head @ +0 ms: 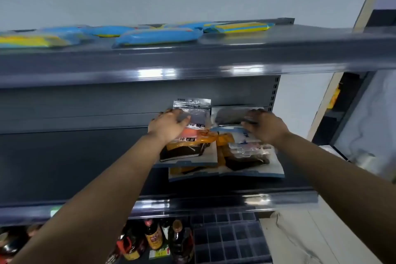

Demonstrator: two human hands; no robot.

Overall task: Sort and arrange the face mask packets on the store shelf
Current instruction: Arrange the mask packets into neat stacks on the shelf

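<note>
Left hand (169, 124) grips clear packet (194, 107); right hand (264, 124) grips grey packet (229, 114).

Much of the shelf scene is blurred, covered or cropped.

The left hand (169, 125) covers the lower part of a clear packet (194, 108), and its fingertips are hidden behind it; the right hand (264, 125) covers part of a grey packet (230, 115), and its grip is too smeared to tell. The packets (214, 156) below overlap, so their count and print cannot be read beyond "10". The blue packs (157, 37) on the top shelf (257, 55) are motion-blurred, the leftmost cut by the edge. The bottles (153, 240) below are cut by the bottom edge and partly hidden behind the left arm, labels unreadable. Both arms run out of view.
</note>
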